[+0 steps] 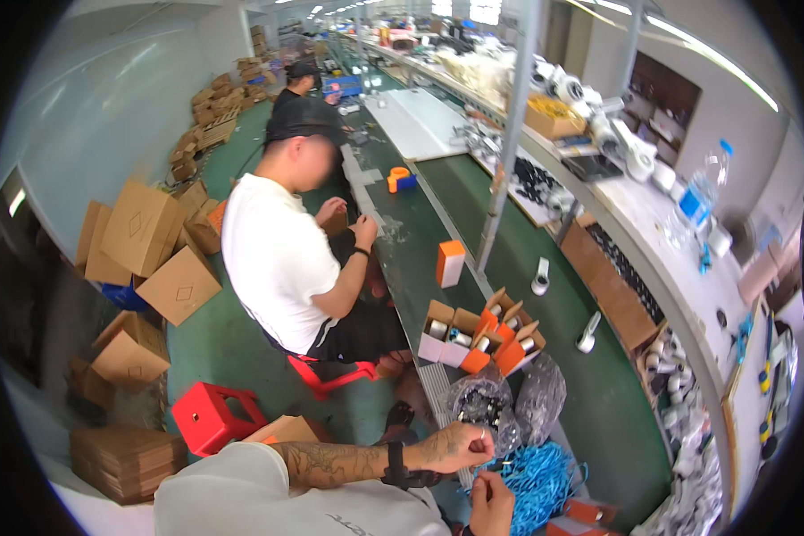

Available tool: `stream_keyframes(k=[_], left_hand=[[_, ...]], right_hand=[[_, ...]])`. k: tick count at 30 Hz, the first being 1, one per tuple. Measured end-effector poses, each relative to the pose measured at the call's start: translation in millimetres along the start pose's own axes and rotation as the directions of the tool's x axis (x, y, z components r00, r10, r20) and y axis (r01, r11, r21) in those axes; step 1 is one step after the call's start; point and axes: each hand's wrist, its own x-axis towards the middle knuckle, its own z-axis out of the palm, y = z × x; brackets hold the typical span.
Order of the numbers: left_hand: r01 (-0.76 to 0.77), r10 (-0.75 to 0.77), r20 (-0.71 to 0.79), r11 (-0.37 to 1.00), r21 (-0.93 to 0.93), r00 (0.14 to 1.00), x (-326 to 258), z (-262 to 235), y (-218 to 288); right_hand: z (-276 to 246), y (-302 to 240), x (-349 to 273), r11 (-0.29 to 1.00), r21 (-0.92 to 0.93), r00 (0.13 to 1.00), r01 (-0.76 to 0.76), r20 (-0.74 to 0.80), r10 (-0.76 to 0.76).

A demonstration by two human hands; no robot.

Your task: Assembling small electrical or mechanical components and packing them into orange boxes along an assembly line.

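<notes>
My left hand (pixel 462 446), on a tattooed forearm with a black wristband, is closed in a pinch above the belt's near edge. Whatever sits between its fingertips is too small to name. Just below and nearer to me, my right hand (pixel 492 506) is curled with its thumb up, and its grip is partly hidden. Both hands are beside a heap of bright blue cord straps (pixel 540 482). Beyond them lies an open clear plastic bag (pixel 480 402) of small dark parts, with another plastic bag (pixel 541 397) to its right.
Several open orange-and-white boxes (pixel 482 335) with white items inside stand on the green conveyor belt (pixel 567 357). Two white devices (pixel 541 277) lie farther right. A co-worker in a white shirt (pixel 277 259) sits ahead on the left, near a red stool (pixel 216 418). A metal post (pixel 509 143) rises beside the belt.
</notes>
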Motion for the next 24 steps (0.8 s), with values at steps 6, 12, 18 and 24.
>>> stream_keyframes(k=[6, 12, 18, 24], left_hand=[[0.127, -0.074, 0.539, 0.99, -0.062, 0.839, 19.7, -9.9, 11.5], [0.102, -0.105, 0.127, 0.994, 0.033, 0.986, 56.2, 4.2, -23.2], [0.211, -0.126, 0.547, 0.973, -0.095, 0.828, 56.9, 0.8, 1.4], [-0.017, -0.03, 0.208, 0.975, 0.22, 0.978, 57.2, 17.4, -24.6]], right_hand=[[-31.4, 74.7, 16.2, 0.942, 0.061, 0.943, -0.331, 0.065, 0.328], [-17.7, 75.0, 33.4, 0.995, -0.035, 0.992, -0.097, -0.08, 0.094], [-28.7, 120.6, 27.1, 0.847, 0.306, 0.899, -0.434, 0.09, 0.428], [-8.0, 86.1, 25.1, 0.972, -0.126, 0.964, -0.196, -0.207, 0.168]])
